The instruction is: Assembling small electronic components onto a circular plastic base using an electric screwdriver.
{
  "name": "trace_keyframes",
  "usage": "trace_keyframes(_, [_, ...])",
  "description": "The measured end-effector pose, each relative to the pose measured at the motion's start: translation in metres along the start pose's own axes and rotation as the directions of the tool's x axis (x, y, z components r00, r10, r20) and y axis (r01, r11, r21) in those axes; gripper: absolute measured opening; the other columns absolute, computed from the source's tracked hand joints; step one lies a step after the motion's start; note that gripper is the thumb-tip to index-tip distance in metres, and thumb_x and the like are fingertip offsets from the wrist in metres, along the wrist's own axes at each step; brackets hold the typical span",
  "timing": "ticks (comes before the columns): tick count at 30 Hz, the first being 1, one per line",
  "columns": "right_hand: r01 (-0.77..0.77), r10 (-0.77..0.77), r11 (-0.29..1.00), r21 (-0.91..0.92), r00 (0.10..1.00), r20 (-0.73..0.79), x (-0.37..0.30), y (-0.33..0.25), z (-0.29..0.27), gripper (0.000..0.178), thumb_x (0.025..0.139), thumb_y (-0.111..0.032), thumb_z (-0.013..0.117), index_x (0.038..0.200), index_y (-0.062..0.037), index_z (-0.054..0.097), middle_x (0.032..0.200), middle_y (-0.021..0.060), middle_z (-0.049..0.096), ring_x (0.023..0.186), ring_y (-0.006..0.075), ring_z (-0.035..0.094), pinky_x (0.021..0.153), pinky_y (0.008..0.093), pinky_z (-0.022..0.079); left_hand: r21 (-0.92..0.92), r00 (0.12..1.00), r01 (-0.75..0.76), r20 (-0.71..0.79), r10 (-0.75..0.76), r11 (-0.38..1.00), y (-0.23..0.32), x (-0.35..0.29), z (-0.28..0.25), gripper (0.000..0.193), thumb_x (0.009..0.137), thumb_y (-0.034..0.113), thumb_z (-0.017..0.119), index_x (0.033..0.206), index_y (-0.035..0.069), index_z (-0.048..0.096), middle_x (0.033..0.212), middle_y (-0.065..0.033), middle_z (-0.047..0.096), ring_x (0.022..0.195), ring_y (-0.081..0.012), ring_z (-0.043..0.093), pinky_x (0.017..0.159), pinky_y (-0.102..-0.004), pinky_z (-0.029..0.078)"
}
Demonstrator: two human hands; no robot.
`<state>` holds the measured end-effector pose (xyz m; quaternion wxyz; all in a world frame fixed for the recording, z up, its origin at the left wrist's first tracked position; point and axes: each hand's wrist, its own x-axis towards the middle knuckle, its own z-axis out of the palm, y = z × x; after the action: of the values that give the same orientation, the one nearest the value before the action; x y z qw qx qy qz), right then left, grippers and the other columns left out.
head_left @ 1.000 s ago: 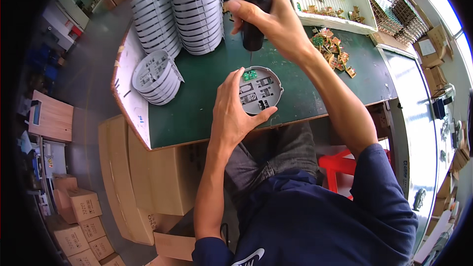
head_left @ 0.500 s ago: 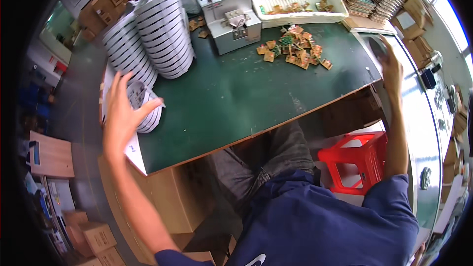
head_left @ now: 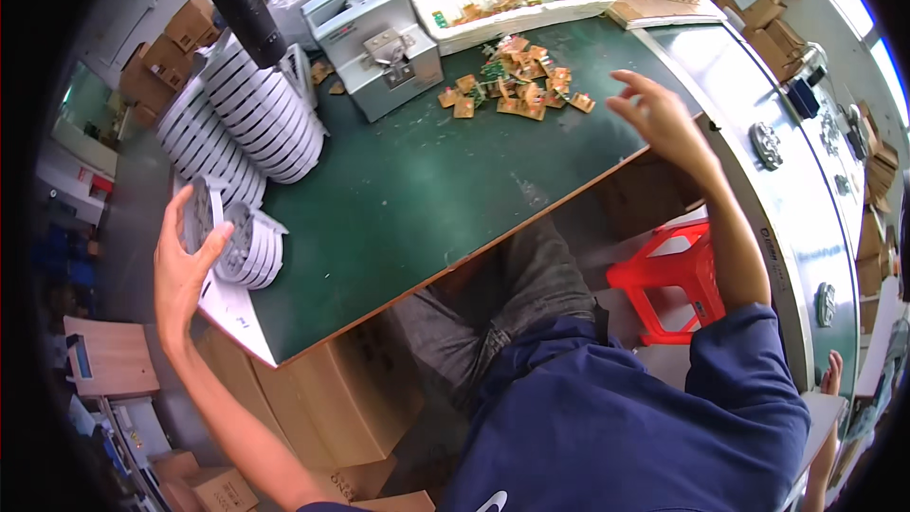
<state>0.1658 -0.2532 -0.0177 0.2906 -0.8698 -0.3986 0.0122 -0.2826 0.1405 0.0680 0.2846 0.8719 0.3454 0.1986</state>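
Note:
My left hand (head_left: 180, 261) is closed around a grey-white round plastic housing (head_left: 202, 213), thumb on one side and fingers on the other. It is lifted beside a short stack of similar housings (head_left: 258, 251) at the table's left edge. Taller nested stacks of white housings (head_left: 270, 118) stand just beyond. Over the table's right edge hovers my right hand (head_left: 659, 123), fingers apart and holding nothing. Nearest to it is a loose pile of small tan circuit boards (head_left: 521, 85) on the green tabletop (head_left: 408, 199).
A grey metal machine (head_left: 379, 47) stands at the back, with a black cylindrical tool (head_left: 232, 0) hanging beside it. Behind the boards is a white tray (head_left: 531, 19). Dark assembled parts (head_left: 766, 145) lie on the line at right. A red stool (head_left: 673, 280) is below; another person's hand (head_left: 832, 374) shows lower right.
My right hand has let go of a dark round part on the line at right and moved left toward the table. The left hand has picked up a housing. The view has shifted.

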Motion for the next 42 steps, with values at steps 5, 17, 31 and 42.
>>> trace_keyframes(5, [0.113, -0.161, 0.958, -0.264, 0.973, -0.166, 0.013, 0.004, 0.054, 0.024, 0.095, -0.02, 0.071, 0.113, -0.0041, 0.068, 0.101, 0.0168, 0.068, 0.097, 0.0344, 0.066, 0.086, 0.0434, 0.052, -0.667, 0.994, -0.111, -0.055, 0.1, 0.737, 0.028, -0.047, 0.058, 0.089, 0.095, 0.054, 0.065, 0.155, -0.004, 0.034, 0.151, -0.0185, 0.048, 0.137, -0.0277, 0.05, 0.119, -0.0401, 0.034])
trace_keyframes(17, [-0.223, 0.079, 0.422, 0.879, 0.975, 0.209, 0.002, -0.037, 0.041, 0.037, 0.109, -0.026, 0.054, 0.139, -0.0035, 0.055, 0.088, -0.0031, 0.052, 0.062, 0.0056, 0.043, 0.052, 0.0174, 0.037, -0.873, 0.953, 0.299, 0.251, 0.169, -0.386, 0.046, -0.062, 0.186, 0.092, 0.098, 0.07, 0.046, 0.154, -0.002, 0.036, 0.145, -0.0409, 0.045, 0.125, -0.0497, 0.059, 0.095, -0.0503, 0.059])
trace_keyframes(31, [-0.211, -0.257, 0.463, 0.861, 0.898, 0.358, -0.005, -0.102, 0.096, 0.052, 0.102, -0.012, 0.062, 0.152, -0.0025, 0.048, 0.125, 0.0075, 0.062, 0.112, 0.0148, 0.061, 0.092, 0.0293, 0.05, -0.95, 0.967, 0.251, 0.238, 0.087, -0.184, 0.043, -0.066, 0.182, 0.084, 0.099, 0.067, 0.047, 0.15, 0.0, 0.043, 0.144, -0.0241, 0.055, 0.128, -0.041, 0.058, 0.097, -0.0522, 0.054])
trace_keyframes(42, [0.078, -0.283, 0.747, 0.66, 0.936, 0.211, -0.003, -0.071, 0.113, 0.042, 0.1, -0.005, 0.062, 0.141, 0.0006, 0.059, 0.118, 0.0066, 0.067, 0.109, 0.0133, 0.061, 0.097, 0.0289, 0.049, -0.487, 0.685, -0.724, -0.419, -0.597, -0.489, -0.053, -0.345, 0.171, 0.084, 0.086, 0.034, 0.076, 0.155, 0.006, 0.037, 0.158, -0.0231, 0.034, 0.135, -0.0393, 0.04, 0.107, -0.0493, 0.044])
